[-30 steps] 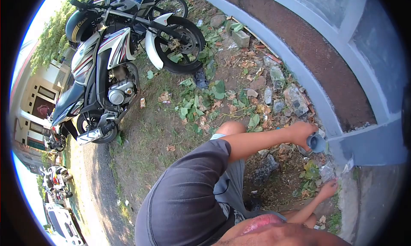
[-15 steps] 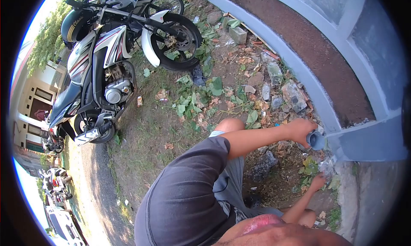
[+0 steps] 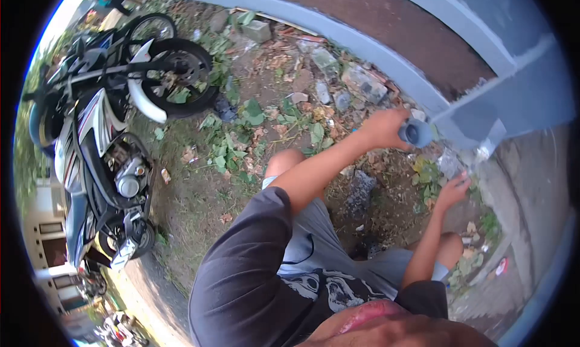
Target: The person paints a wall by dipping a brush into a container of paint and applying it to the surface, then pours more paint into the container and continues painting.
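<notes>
My left hand (image 3: pixel 386 129) reaches out with its fingers wrapped round a small grey-blue cup (image 3: pixel 417 134). The cup's mouth faces me, and its dark inside shows. Just beyond the cup stands the low end of a grey-blue wall (image 3: pixel 513 99), with a darker patch on its face. Lower on the right, my right hand (image 3: pixel 453 193) hovers near the wall's foot, fingers loosely apart and nothing visible in them. Near its fingertips lies a crumpled clear plastic piece (image 3: pixel 449 163).
Broken bricks and stones (image 3: pixel 365 84) line the wall's base among leaves. A dark rough rock (image 3: pixel 361 193) lies before my knees. A parked motorcycle (image 3: pixel 115 159) stands at the left. A concrete strip (image 3: pixel 513 196) runs along the right.
My view has turned, shifting the scene leftward and upward. My left hand still holds the cup by the wall. My right hand has lifted toward the wall's foot, and its fingers have spread.
</notes>
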Demonstrator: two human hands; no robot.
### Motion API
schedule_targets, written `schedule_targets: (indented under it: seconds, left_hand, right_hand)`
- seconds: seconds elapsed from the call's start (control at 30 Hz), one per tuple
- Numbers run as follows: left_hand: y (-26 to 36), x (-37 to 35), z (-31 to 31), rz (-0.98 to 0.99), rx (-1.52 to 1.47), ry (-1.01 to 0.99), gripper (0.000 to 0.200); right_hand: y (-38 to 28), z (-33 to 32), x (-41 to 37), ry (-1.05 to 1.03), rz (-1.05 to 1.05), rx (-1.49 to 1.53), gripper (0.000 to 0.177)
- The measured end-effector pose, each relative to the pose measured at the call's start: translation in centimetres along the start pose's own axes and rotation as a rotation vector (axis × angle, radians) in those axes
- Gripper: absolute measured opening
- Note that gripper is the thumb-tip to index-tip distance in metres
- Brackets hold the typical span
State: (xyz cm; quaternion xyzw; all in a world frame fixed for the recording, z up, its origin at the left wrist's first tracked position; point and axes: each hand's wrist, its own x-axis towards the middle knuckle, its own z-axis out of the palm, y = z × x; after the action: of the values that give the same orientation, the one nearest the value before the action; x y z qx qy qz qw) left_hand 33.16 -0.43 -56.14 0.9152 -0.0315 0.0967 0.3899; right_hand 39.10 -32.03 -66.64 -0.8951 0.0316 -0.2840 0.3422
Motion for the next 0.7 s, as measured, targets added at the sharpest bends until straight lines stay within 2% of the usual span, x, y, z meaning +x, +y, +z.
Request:
schedule_targets:
  seconds: [0.07, 0.1, 0.13, 0.23, 0.27, 0.33, 0.37, 0.4, 0.47, 0.5, 0.57, 0.63, 0.7]
  left_hand:
    - [0.6, 0.5, -0.4, -0.094, -0.006, -0.102, 0.077]
    - [-0.3, 0.3, 0.6, 0.035, 0.065, 0.024, 0.075]
    - [0.6, 0.4, 0.1, -0.014, 0.048, -0.027, 0.074]
    - [0.4, 0.4, 0.7, 0.021, 0.072, -0.033, 0.076]
    - [0.0, 0.2, 1.0, 0.028, 0.088, -0.022, 0.077]
    - [0.1, 0.3, 0.8, 0.040, 0.103, -0.010, 0.079]
    - [0.1, 0.2, 0.7, 0.013, 0.096, -0.023, 0.079]
    - [0.2, 0.2, 0.6, -0.015, 0.087, -0.035, 0.080]
    - [0.1, 0.4, 0.5, -0.026, 0.095, -0.044, 0.080]
    - [0.0, 0.5, 0.4, -0.038, 0.108, -0.058, 0.080]
    - [-0.4, 0.4, 0.6, -0.008, 0.110, -0.025, 0.079]
    - [-0.3, 0.3, 0.5, 0.018, 0.106, -0.001, 0.078]
    - [0.0, 0.4, 0.2, -0.057, 0.072, -0.063, 0.075]
  right_hand:
    - [1.9, 1.3, 0.4, -0.012, 0.049, -0.033, 0.034]
    - [2.6, 2.0, 0.4, 0.001, 0.012, -0.007, 0.032]
    - [3.6, 2.5, 0.4, -0.087, 0.080, -0.076, 0.030]
    - [6.5, 3.3, -1.2, -0.333, 0.148, -0.230, 0.034]
    - [7.7, 3.8, -2.0, -0.326, 0.161, -0.234, 0.034]
    - [8.0, 3.8, -2.3, -0.543, 0.179, -0.279, 0.043]
    - [8.1, 3.8, -2.4, -0.564, 0.213, -0.295, 0.045]
    - [7.5, 3.7, -2.0, -0.559, 0.214, -0.299, 0.045]
    - [6.6, 3.4, -0.9, -0.374, 0.214, -0.244, 0.044]
    - [5.4, 2.7, -0.2, -0.369, 0.214, -0.247, 0.044]
    - [2.1, 0.2, 1.1, -0.217, 0.231, -0.138, 0.033]
    - [-0.3, -1.8, 1.5, -0.132, 0.223, -0.054, 0.031]
    - [-1.9, -3.1, 2.1, -0.046, 0.211, 0.023, 0.030]
